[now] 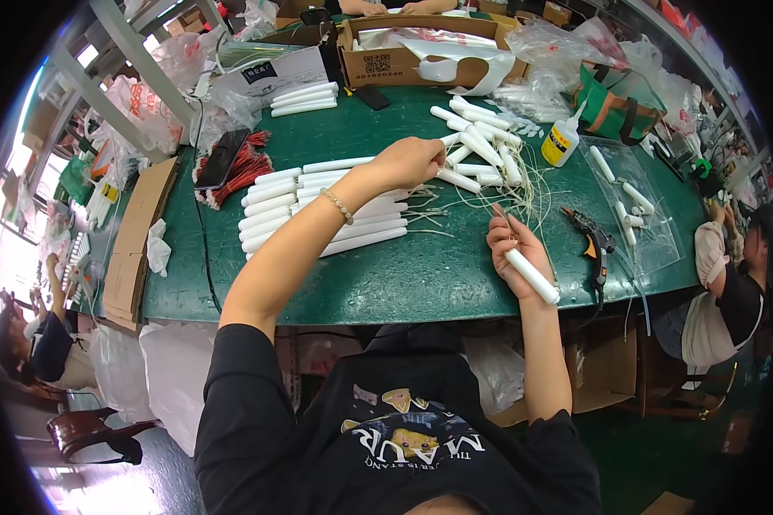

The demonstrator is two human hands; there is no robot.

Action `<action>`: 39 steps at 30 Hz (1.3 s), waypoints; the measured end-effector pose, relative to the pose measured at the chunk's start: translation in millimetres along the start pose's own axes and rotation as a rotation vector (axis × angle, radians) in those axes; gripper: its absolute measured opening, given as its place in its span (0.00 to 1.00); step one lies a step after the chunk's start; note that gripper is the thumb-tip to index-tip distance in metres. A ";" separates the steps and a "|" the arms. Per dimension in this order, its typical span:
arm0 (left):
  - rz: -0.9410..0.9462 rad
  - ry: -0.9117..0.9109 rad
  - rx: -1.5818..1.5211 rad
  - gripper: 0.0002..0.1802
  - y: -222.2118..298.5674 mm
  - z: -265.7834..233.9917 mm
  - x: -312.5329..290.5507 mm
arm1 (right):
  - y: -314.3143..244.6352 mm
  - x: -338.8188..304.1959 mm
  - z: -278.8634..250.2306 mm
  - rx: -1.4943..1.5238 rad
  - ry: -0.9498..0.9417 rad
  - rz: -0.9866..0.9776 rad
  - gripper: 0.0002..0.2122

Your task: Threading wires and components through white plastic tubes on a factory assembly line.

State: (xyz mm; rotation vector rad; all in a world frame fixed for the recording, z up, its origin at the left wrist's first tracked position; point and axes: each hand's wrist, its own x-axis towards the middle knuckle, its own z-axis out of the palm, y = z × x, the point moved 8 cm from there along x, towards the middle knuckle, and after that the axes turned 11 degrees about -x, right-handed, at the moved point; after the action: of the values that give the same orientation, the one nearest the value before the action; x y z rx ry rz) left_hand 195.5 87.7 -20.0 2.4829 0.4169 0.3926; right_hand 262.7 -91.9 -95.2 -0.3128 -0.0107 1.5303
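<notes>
My right hand [521,247] is closed around a white tube [532,276], palm up, to the right of centre. Thin wires rise by its fingertips towards the pile. Across the table my left hand [414,163] is closed at the edge of a heap of loose white tubes [483,143]; its fingertips are partly hidden, so what they pinch does not show. One loose tube [459,179] lies right beside those fingers. Under my left forearm are stacked rows of white tubes [268,210], with pale wires [428,215] trailing from their right ends.
On the right are a black-and-orange glue gun [594,249], a yellow-labelled bottle [561,140] and a plastic bag with tubes [640,202]. Red wire bundles [242,167] lie under a dark phone [222,160] at left. A cardboard box [378,73] stands behind. Other people work around the table.
</notes>
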 end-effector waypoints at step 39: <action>-0.046 0.071 -0.754 0.16 18.8 -119.4 -81.1 | 19.5 -21.7 77.7 -1.615 -0.108 -0.057 0.13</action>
State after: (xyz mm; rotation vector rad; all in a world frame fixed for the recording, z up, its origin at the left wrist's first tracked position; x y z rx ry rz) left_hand 82.0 102.0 70.1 1.7286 0.2815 0.5080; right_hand 226.9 -98.0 -20.6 -1.4553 -1.3604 1.1628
